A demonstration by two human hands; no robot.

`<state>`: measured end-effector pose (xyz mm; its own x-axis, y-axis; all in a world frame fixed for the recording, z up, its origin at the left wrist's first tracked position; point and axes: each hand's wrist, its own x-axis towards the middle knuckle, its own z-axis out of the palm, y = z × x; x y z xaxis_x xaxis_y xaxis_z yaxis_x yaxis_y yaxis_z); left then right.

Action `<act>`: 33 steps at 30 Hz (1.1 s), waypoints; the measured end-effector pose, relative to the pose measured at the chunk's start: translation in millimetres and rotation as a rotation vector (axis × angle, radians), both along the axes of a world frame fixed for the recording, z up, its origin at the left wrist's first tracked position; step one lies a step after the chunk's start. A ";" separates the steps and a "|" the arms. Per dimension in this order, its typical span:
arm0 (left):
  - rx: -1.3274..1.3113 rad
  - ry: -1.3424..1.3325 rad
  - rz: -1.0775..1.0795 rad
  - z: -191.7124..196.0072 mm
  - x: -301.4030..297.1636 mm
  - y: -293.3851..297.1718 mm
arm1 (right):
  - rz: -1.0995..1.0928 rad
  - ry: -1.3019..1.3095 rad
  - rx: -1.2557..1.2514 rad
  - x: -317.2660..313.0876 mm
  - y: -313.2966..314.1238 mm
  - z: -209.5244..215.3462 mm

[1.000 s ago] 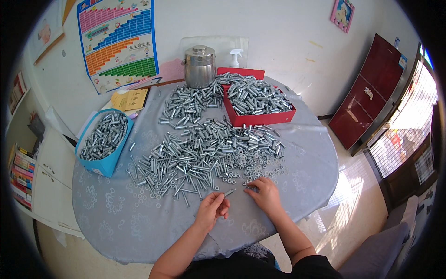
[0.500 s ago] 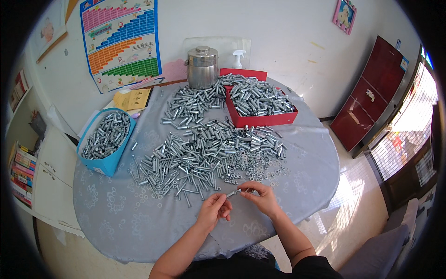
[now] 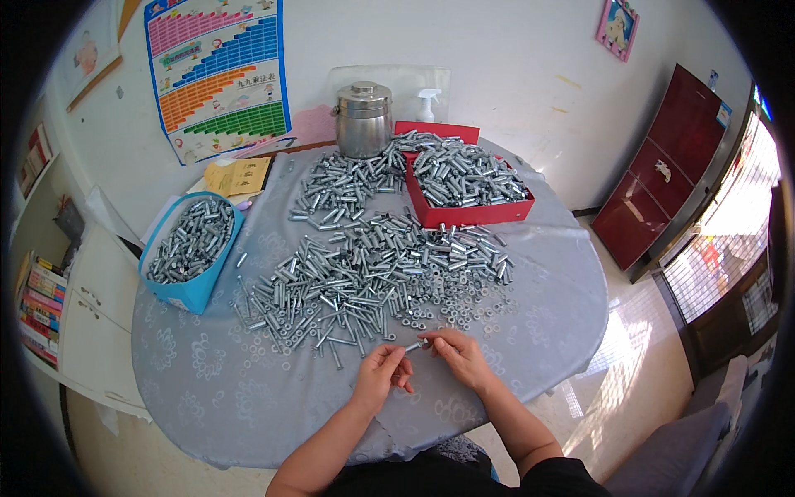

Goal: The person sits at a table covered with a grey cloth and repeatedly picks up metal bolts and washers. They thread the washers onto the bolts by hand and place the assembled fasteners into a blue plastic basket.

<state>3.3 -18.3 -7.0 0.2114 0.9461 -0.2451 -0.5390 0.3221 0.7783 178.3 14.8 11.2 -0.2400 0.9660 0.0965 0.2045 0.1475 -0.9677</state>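
Note:
Between my two hands, above the near part of the table, lies a silvery metal bolt (image 3: 413, 346), slightly tilted. My left hand (image 3: 379, 374) pinches its left end between thumb and fingertips. My right hand (image 3: 460, 358) has its fingertips closed at the other end; whether a small nut or washer sits there is too small to tell. Just beyond my hands spreads a pile of loose bolts (image 3: 352, 294), with metal sleeves (image 3: 460, 248) at its far side. Small nuts and washers (image 3: 464, 305) are scattered along the pile's right side.
A blue tub (image 3: 186, 294) full of metal fasteners stands at the left. A red box (image 3: 480, 217) heaped with them is at the back right, near a steel canister (image 3: 363, 124) and a white spray bottle (image 3: 427, 106). The grey tablecloth (image 3: 538, 331) covers the round-edged table.
My right fingers have shifted a little around the bolt's right end. My left hand keeps its hold on the bolt. The whole view has moved very slightly.

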 end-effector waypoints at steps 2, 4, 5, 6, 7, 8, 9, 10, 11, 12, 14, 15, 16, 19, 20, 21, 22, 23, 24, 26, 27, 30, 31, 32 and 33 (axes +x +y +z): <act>0.009 -0.009 0.028 -0.1 0.5 -0.3 | 0.070 -0.086 -0.041 8.2 2.2 -11.6; 0.012 -0.014 0.042 -0.2 0.4 -0.2 | 0.016 -0.025 -0.052 7.5 2.1 -17.0; 0.009 -0.015 0.042 -0.3 0.3 0.0 | -0.012 0.005 -0.058 5.9 2.1 -16.3; 0.006 -0.017 0.041 -0.5 0.4 0.2 | 0.012 0.021 -0.037 4.9 1.7 -13.5; 0.006 -0.016 0.054 -0.8 0.4 0.2 | 0.038 0.038 -0.016 2.7 0.6 -5.3; 0.006 -0.015 0.067 -1.4 0.5 0.3 | 0.063 0.055 0.005 1.7 0.1 -0.9; 0.006 -0.015 0.080 -1.8 0.6 0.4 | 0.049 0.068 -0.047 3.5 0.8 -5.3; 0.006 -0.015 0.077 -1.1 0.3 0.7 | 0.035 0.084 -0.098 4.8 1.7 -9.0; 0.007 -0.014 0.074 -0.4 0.0 1.2 | 0.021 0.099 -0.149 5.6 2.4 -10.9; 0.008 -0.014 0.071 0.1 -0.1 1.6 | 0.039 0.082 -0.109 6.6 2.4 -10.8; 0.002 -0.009 0.087 -2.0 -0.3 1.5 | 0.080 0.054 -0.032 0.9 0.7 4.5; -0.001 -0.007 0.096 -2.8 0.0 1.7 | 0.092 0.077 -0.095 1.8 1.9 -1.3; 0.001 -0.003 0.113 -1.3 -0.4 2.1 | 0.104 0.100 -0.157 4.8 2.7 -10.9; 0.009 -0.026 0.223 3.9 -7.0 4.7 | 0.020 0.154 -0.219 6.9 1.7 -17.1; 0.013 -0.054 0.286 6.6 -8.9 7.4 | -0.023 0.176 -0.219 5.7 2.4 -16.8; 0.018 -0.083 0.348 9.3 -14.4 10.6 | -0.060 0.191 -0.222 6.8 3.3 -17.4; 0.032 -0.084 0.409 11.6 -24.3 15.2 | -0.097 0.208 -0.226 9.3 4.1 -18.6; 0.044 -0.092 0.468 13.1 -33.7 22.0 | -0.136 0.217 -0.232 11.5 4.4 -19.1; 0.056 -0.100 0.525 15.3 -43.8 30.9 | -0.146 0.242 -0.213 11.4 5.0 -19.4; 0.098 -0.076 0.666 28.3 -82.0 55.9 | -0.174 0.290 -0.178 12.5 5.7 -19.0; 0.148 -0.006 0.752 32.3 -107.3 72.1 | -0.166 0.280 -0.170 12.0 6.2 -18.5; 0.182 0.224 1.008 45.8 -195.0 113.7 | -0.157 0.254 -0.154 9.7 5.9 -14.2; 0.260 0.308 1.016 54.4 -220.4 122.6 | -0.158 0.252 -0.153 8.8 5.3 -12.6; 0.333 0.391 1.017 60.2 -246.2 130.0 | -0.164 0.248 -0.155 8.6 4.2 -11.8; 0.328 0.701 0.956 63.7 -273.1 133.3 | -0.161 0.252 -0.167 8.4 3.4 -11.3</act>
<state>-269.8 115.0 56.7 -0.6819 0.6867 0.2519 0.1161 -0.2383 0.9642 186.7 18.2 -0.1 -0.0723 0.9969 -0.0298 -0.0364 -0.0325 -0.9988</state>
